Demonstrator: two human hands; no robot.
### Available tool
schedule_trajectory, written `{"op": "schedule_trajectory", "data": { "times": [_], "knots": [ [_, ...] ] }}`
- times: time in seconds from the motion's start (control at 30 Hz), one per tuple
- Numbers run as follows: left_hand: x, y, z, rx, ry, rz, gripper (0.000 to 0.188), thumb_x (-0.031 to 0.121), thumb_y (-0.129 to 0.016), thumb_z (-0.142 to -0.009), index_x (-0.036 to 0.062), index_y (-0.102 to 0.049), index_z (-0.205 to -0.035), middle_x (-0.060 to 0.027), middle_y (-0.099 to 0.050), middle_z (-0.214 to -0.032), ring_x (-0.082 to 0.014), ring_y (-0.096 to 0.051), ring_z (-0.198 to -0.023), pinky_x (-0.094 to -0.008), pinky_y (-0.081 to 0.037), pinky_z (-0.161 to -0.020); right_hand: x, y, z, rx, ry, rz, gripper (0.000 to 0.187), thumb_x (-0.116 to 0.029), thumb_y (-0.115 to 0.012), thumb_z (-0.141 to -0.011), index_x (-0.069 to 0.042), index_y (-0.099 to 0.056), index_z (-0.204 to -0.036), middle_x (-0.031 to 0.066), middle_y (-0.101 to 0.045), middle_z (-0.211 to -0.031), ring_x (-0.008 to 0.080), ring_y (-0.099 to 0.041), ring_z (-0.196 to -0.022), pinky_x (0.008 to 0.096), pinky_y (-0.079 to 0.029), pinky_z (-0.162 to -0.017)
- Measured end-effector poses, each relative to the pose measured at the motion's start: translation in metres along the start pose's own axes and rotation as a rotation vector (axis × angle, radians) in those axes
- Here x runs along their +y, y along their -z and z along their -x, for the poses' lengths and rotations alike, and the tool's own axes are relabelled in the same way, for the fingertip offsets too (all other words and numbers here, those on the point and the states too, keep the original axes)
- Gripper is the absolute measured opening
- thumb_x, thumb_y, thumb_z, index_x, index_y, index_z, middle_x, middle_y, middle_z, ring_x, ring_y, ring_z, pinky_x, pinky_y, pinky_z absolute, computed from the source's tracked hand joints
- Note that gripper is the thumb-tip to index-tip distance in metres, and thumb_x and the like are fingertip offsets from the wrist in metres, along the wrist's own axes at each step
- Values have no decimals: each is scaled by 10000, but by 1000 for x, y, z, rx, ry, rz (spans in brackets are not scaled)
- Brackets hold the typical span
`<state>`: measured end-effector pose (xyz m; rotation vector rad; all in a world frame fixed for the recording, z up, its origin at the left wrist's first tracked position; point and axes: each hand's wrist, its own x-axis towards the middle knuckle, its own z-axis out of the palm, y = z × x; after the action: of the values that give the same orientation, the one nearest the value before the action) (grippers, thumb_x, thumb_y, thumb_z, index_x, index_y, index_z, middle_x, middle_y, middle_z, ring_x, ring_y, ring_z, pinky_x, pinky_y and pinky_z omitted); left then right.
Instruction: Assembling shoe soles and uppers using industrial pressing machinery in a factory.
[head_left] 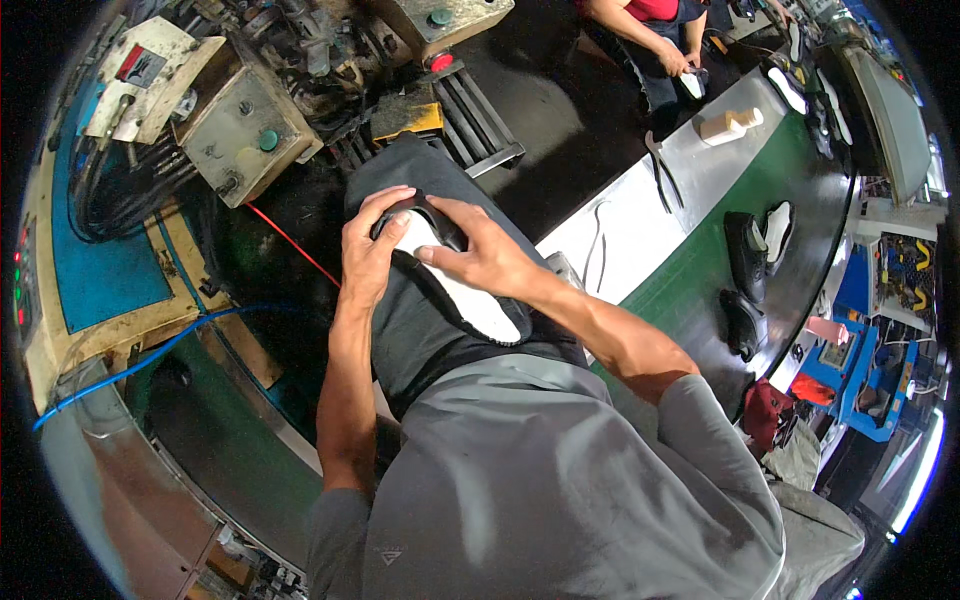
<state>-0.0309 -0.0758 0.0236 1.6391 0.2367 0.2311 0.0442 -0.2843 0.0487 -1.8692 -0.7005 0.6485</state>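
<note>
on the head view now, i'm looking straight down at a white-soled shoe (pixel 481 308), sole up, lying lengthwise over the dark trousers (pixel 400 185). and i've got both hands on it, up at the far end! the left hand (pixel 368 245) grips the left edge, thumb on the white; the right hand (pixel 487 250) grasps the right side, its thumb laid across the sole.

over to the right, the long desk (pixel 665 287) runs away from me, pale metal along one edge, green beside it. pincers (pixel 656 158) lie there with handles apart, a cream bottle (pixel 728 126) beyond them, black shoes (pixel 745 260) on the green. at the top, a co-worker's hands (pixel 678 62) hold another shoe (pixel 694 84). and on my left, a grey control box (pixel 240 125) with a green button, blue hose (pixel 150 367) curving below.
</note>
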Motion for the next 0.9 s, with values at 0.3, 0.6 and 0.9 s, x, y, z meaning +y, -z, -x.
{"op": "schedule_trajectory", "data": {
  "times": [0.3,0.6,0.9],
  "knots": [
    [24,-17,-6,-87,-79,-123,343,116,-718,-1009,-33,-740,-1317,-152,-702,-1377,-251,-629,-1334,-374,-444,-1178,6,12,0,-23,-68,-157,792,-454,-591,-1131,131,-379,-1623,380,-556,-1532,451,-535,-1476,451,-424,-1226],
    [26,-25,-5,-59,-8,-106,323,135,-720,-1023,4,-758,-1316,-121,-691,-1330,-229,-644,-1245,-346,-474,-1110,18,23,12,-124,-246,-652,817,-516,-611,-1115,48,-387,-1663,310,-573,-1563,365,-516,-1505,411,-373,-1263],
    [-16,-30,-15,40,142,-101,272,94,-714,-1018,31,-780,-1274,-119,-729,-1205,-215,-677,-1130,-350,-529,-1013,4,4,54,126,23,337,984,-520,-800,-960,43,-381,-1650,381,-429,-1625,516,-510,-1467,504,-503,-1156]
  ]
}}
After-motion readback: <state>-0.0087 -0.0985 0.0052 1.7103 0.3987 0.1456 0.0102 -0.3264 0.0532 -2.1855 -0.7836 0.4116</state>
